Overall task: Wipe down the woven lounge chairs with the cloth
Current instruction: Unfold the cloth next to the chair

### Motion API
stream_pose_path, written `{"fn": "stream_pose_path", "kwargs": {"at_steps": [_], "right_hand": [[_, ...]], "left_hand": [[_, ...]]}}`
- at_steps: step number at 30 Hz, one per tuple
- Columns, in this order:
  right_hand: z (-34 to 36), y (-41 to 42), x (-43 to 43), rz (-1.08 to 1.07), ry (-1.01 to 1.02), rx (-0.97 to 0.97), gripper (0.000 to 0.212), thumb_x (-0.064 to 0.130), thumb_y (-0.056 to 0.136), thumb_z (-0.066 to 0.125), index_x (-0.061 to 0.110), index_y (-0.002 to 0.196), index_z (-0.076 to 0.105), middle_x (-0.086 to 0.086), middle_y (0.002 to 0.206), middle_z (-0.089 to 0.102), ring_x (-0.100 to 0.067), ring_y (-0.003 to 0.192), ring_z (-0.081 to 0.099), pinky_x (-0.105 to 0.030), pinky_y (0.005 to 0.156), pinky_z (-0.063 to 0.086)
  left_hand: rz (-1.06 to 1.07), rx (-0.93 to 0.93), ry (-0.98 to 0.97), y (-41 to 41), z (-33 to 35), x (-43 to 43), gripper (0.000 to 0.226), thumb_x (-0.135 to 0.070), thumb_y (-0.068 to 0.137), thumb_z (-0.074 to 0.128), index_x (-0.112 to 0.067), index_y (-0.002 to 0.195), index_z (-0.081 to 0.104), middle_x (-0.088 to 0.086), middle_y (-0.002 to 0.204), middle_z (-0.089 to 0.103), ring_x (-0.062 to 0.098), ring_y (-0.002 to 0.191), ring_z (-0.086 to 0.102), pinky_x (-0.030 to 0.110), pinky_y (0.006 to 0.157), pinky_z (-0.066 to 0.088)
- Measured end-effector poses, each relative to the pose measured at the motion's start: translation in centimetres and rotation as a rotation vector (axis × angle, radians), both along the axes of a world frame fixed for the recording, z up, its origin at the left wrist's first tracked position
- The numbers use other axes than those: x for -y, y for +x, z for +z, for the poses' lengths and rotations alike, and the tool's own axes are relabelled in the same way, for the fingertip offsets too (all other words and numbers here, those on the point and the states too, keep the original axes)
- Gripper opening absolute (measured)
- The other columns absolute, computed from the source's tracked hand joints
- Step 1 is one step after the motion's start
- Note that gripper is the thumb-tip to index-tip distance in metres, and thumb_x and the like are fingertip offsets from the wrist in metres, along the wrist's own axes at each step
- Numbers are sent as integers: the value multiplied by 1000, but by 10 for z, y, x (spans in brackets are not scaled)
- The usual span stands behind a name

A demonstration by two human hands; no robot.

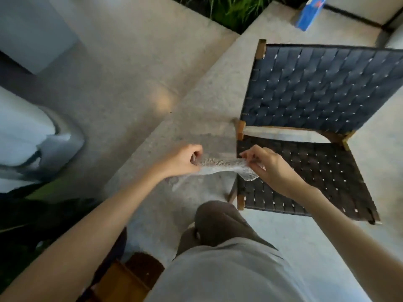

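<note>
The cloth (220, 165), pale and rough-textured, hangs stretched in the air between both hands. The left hand (185, 159) is curled into a fist round one end, and the right hand (268, 164) pinches the other end with thumb and fingertips. The cloth does not touch the woven lounge chair (305, 177) yet; it is held over the left edge of the dark strapped seat and the concrete floor (130, 94) beside it.

This looks like readying the cloth before wiping. It would go best folded into a flat pad that one hand can press down firmly, not used as a loose strip. The strokes should follow the straps, since the small gaps in the weave probably hold dirt. The backrest (316, 88) leans away and the wooden frame corners (241, 127) need a pass too.

The chair sits low, so the person will have to bend or crouch, and their own knee (218, 221) stands just beside the seat's front corner. A brown wooden piece (122, 277) lies near the feet at lower left — what it belongs to I cannot tell. A blue box (309, 14) and green plants (231, 9) lie well behind the chair, out of the way.
</note>
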State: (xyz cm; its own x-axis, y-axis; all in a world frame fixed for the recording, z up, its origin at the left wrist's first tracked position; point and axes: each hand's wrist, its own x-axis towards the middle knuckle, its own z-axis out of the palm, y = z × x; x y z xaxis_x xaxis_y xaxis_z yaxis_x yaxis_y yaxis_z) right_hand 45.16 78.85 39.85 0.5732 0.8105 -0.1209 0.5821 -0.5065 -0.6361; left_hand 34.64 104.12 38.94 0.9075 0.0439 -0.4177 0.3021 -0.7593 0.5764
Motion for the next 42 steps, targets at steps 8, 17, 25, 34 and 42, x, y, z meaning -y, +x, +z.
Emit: {"fn": "stream_pose_path", "kwargs": {"at_steps": [8,17,25,34,42], "right_hand": [[-20,13,-10,-313,-131,-176,38,9,84,69,33,75,42,6,115,63,-6,87,61,-12,62,53],[-17,55,-48,-663,-140,-288,44,-3,79,63,27,60,36,11,60,41,-3,50,41,-10,48,35],[-22,71,-77,-972,-61,-583,52,-2,79,62,31,112,39,1,81,53,-11,66,51,-11,47,38],[-54,64,-125,-1308,-145,-471,30,21,75,72,23,67,43,6,75,46,-18,73,45,-24,61,34],[-81,69,-80,-1686,-240,-339,26,-2,79,60,19,85,45,4,81,51,-24,78,50,-33,62,37]], "left_hand": [[-363,168,176,105,-2,-27,32,-10,77,70,-20,88,43,-1,75,59,18,64,57,31,52,42],[-671,148,157,224,10,-52,32,-21,82,72,-18,107,52,-8,92,53,12,82,46,25,71,28],[-943,190,142,317,-15,-49,18,-19,89,63,-15,105,54,0,107,55,13,89,46,25,71,35],[-1420,128,143,395,-53,-35,21,-10,89,53,-28,100,50,-4,100,43,22,98,50,45,86,47],[-1411,288,37,424,-99,19,26,2,89,47,-11,109,58,5,107,48,25,101,49,39,78,45]]}}
